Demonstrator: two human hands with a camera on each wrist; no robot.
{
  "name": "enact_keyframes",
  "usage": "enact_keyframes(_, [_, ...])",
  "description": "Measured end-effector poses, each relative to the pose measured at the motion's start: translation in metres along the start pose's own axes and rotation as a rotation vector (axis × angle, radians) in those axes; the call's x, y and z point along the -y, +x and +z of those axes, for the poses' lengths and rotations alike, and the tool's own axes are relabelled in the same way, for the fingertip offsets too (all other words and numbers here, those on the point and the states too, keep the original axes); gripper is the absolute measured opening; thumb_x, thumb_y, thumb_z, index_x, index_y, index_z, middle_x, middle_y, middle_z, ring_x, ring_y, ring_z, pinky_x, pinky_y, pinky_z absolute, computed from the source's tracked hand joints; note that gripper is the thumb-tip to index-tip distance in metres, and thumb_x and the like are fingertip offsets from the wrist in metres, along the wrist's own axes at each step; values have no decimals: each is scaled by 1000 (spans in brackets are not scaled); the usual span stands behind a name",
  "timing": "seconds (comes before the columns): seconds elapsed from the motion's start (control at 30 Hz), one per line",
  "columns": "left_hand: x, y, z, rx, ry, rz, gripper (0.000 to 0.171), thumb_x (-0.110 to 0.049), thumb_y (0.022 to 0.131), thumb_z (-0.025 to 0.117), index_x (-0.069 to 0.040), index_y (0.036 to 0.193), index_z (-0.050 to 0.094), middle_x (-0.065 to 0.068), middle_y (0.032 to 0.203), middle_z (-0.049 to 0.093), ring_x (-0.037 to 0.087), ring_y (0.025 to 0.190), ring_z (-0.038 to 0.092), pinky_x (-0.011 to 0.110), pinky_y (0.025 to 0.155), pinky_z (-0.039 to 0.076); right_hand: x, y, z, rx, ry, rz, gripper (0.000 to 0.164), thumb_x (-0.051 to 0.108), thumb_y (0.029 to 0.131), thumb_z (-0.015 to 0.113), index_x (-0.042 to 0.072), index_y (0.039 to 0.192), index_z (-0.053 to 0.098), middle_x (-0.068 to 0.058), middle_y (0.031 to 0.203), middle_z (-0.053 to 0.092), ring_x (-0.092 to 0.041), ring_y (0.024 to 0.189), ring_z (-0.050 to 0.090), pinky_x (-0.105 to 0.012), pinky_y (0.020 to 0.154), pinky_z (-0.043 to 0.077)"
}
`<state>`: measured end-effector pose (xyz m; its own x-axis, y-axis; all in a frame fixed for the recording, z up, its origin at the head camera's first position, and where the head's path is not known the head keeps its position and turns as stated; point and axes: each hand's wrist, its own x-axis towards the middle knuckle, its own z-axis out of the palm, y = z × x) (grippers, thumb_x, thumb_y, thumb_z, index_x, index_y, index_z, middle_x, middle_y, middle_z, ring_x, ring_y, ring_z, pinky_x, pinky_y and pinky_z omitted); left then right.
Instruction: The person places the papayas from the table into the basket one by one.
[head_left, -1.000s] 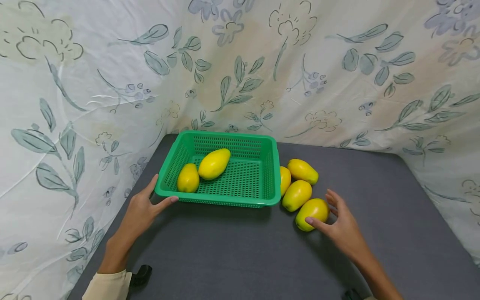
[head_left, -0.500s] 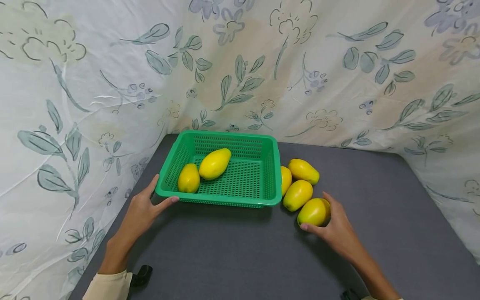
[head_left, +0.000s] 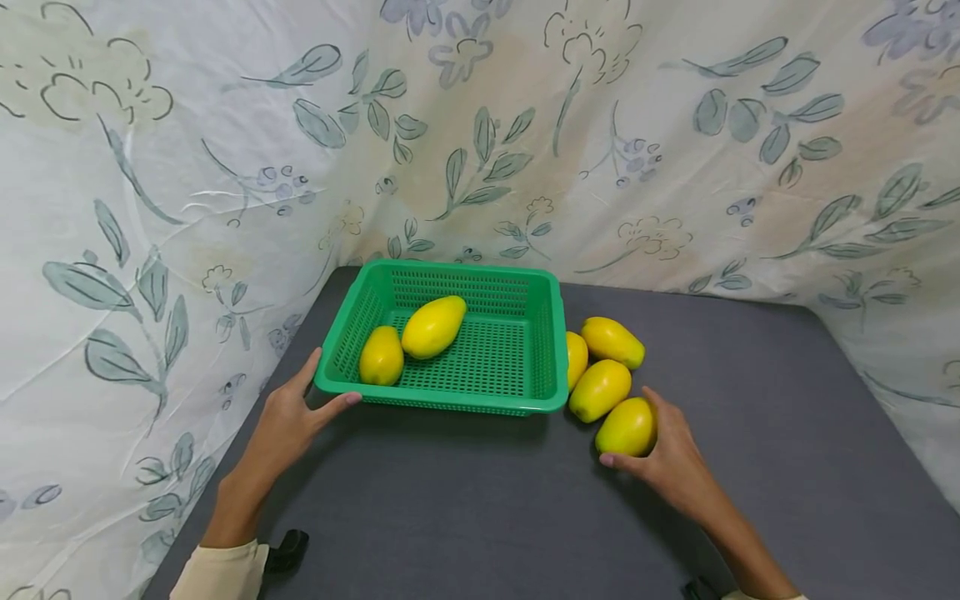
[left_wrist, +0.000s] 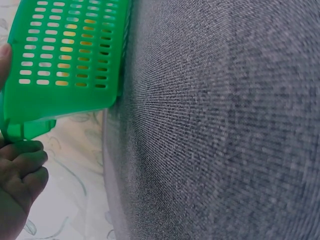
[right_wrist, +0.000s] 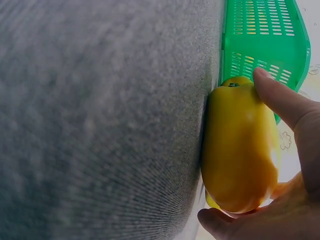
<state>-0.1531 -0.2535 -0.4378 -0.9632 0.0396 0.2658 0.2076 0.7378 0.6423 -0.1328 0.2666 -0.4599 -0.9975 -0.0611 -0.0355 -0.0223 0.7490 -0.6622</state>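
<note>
The right hand [head_left: 671,457] is gripping a smooth, glossy, oval yellow fruit [head_left: 627,427] in its fingers [right_wrist: 217,223]; it is lying on the finely ribbed grey bench [head_left: 465,500]. The left hand [head_left: 281,427] is pinching a corner of the slotted green plastic basket [head_left: 491,354], where two plump fruits [head_left: 435,327] are resting.

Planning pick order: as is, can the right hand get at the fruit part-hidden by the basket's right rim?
Probably not directly: right hand grips the nearest fruit, and the part-hidden fruit looks hemmed in by basket, far fruit and middle fruit.
</note>
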Motion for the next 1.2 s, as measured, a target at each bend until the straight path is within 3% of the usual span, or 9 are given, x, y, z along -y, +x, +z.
enact_keyframes(0.53, [1,0,1,-6,4,-4,98,-34,94,84,4,165,28,30,163,40,50,136,53,66,106,45,1,0,3,8,-19,-4,130,48,80,93,-5,166,12,-39,157,25,-47,126,44,-66,95,46])
enact_keyframes(0.9, [1,0,0,16,10,-26,99,-37,95,82,3,166,25,30,165,38,49,138,52,67,108,43,1,-3,4,-30,0,-16,126,45,80,92,-4,166,15,-38,156,26,-47,127,43,-65,96,44])
enact_keyframes(1.2, [4,0,2,4,17,-10,98,-37,95,82,4,166,26,30,164,39,45,125,58,66,106,45,2,-7,3,-73,25,-14,126,43,81,92,-3,167,13,-38,155,28,-46,124,45,-64,95,44])
